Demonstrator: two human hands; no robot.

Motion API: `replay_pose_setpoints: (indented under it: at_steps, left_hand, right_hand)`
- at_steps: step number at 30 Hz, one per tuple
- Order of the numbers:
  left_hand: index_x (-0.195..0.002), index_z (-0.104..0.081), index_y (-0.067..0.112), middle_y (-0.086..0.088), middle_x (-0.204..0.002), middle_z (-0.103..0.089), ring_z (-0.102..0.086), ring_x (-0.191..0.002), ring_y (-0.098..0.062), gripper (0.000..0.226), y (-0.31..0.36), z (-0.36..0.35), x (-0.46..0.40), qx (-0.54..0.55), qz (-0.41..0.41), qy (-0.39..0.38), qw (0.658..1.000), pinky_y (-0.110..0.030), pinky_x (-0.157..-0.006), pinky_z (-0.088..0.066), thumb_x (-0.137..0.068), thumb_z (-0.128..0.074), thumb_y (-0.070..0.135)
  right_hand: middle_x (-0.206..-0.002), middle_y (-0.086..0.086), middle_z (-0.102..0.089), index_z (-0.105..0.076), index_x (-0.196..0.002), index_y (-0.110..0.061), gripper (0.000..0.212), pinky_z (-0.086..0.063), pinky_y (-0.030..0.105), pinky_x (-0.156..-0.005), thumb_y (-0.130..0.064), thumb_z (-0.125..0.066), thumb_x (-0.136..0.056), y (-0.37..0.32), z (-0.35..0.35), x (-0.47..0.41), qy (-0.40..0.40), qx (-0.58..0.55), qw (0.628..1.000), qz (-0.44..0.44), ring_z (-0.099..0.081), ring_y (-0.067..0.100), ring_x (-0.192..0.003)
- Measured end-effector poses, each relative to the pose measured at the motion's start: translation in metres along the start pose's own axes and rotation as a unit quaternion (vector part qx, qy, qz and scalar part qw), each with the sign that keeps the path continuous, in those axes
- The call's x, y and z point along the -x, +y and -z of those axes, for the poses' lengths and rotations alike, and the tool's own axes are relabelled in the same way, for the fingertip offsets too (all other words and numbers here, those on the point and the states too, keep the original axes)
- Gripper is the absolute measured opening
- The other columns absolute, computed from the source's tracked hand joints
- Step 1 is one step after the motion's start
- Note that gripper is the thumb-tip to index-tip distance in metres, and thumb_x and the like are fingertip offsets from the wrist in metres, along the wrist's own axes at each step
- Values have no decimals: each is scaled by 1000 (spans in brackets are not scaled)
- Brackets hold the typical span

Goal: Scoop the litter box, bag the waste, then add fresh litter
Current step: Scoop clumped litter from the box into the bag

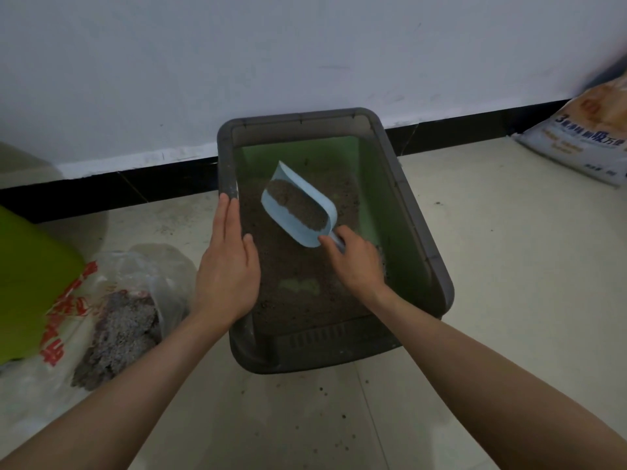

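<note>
A grey litter box (420, 232) with green inner walls stands on the floor against the wall, a layer of brown litter across its bottom. My right hand (356, 262) grips the handle of a light blue scoop (288, 218), which is raised above the litter and loaded with brown litter. My left hand (227, 266) lies flat with fingers together on the box's left rim. A clear plastic bag (135, 300) with red print lies to the left of the box and holds grey-brown clumped waste.
A white and orange litter sack (583, 137) leans against the wall at the far right. A green plastic object (30, 283) sits at the left edge beside the bag. Loose litter grains dot the pale tile floor (509, 266) in front of the box.
</note>
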State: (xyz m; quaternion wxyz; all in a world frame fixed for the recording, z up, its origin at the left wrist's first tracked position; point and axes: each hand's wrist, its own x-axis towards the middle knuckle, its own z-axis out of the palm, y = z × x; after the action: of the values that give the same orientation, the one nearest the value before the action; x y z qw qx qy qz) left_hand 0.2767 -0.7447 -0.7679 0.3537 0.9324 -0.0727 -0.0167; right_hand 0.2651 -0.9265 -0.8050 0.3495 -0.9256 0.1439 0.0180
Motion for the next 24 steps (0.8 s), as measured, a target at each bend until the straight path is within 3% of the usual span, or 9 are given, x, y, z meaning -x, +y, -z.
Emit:
replay_pose_setpoints:
  at_steps: [4, 8, 11, 16, 20, 24]
  left_hand:
    - [-149, -3, 21, 9, -156, 6, -12, -140, -9, 54, 0, -1, -1, -5, 3, 2, 1000, -23, -103, -16, -100, -26, 25]
    - [-148, -3, 20, 9, -157, 6, -13, -140, -9, 54, -1, 0, 0, -7, 3, -2, 1000, -21, -102, -14, -100, -26, 25]
    - [-149, -3, 20, 8, -157, 6, -12, -140, -10, 54, 0, 0, 0, -5, 5, -3, 1000, -21, -103, -15, -100, -26, 24]
    - [-148, -3, 20, 9, -156, 6, -13, -141, -11, 54, 1, 0, 0, -11, 3, -3, 1000, -24, -106, -17, -100, -25, 24]
    - [-148, -2, 21, 10, -156, 7, -16, -140, -13, 54, 1, 1, 0, -16, 10, -6, 1000, -31, -108, -24, -100, -25, 26]
    - [-148, -3, 19, 8, -157, 5, -13, -141, -11, 54, 1, 2, 0, -12, 7, -7, 1000, -29, -108, -21, -100, -25, 25]
  right_hand:
    - [-68, -11, -46, -48, -83, -21, 17, -33, 21, -52, -33, -51, -95, -2, -1, 1, 16, -104, 994, -5, -44, 5, -60]
    - [-64, -6, -42, -42, -68, -22, 30, -31, 20, -53, -31, -53, -94, -11, -6, 6, 53, -221, 973, -32, -39, 5, -56]
    - [-65, 0, -46, -50, -72, -17, 25, -35, 29, -56, -28, -53, -94, -19, -5, 6, 76, -318, 944, -46, -44, 12, -61]
    - [-64, 2, -46, -53, -77, -22, 22, -34, 23, -50, -21, -45, -97, -31, 4, 7, 37, -417, 893, -165, -42, 10, -56]
    - [-64, 3, -46, -53, -81, -14, 24, -33, 23, -47, -26, -41, -98, -29, 1, 11, -56, -361, 894, -260, -42, 12, -53]
    - [-61, 5, -50, -54, -74, -12, 29, -32, 22, -42, -29, -46, -96, -18, 8, 3, -161, -207, 934, -243, -41, 14, -47]
